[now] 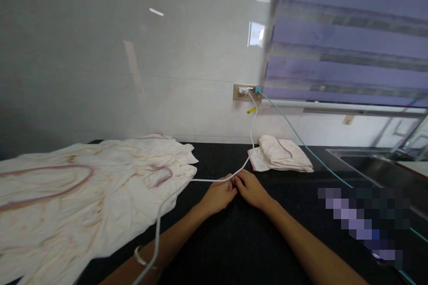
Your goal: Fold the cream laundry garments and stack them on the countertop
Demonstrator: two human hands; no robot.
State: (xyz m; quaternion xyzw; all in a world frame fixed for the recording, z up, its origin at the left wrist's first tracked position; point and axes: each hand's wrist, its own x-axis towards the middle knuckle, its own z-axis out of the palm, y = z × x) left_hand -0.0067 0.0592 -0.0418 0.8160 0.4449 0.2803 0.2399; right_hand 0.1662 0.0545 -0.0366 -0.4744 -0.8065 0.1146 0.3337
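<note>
My left hand [219, 195] and my right hand [250, 188] meet over the dark countertop [234, 240], fingertips touching and fingers curled in. Whether anything is pinched between them is hidden. Across the fingers passes a white cable [177, 190], which drapes down over my left forearm; I cannot tell if the fingers grip it. Left of my hands spreads a crumpled white cloth garment [117, 196] with pinkish trim. Just beyond my right hand lies a folded white cloth [284, 153] with similar trim.
The cable's plug sits in a wall outlet [236, 93], beside a teal plug [257, 90]. Its teal cord [294, 129] crosses the counter's right side, near a pixelated purple object [354, 220]. A metal sink [377, 169] is at far right, below a purple striped blind [351, 35].
</note>
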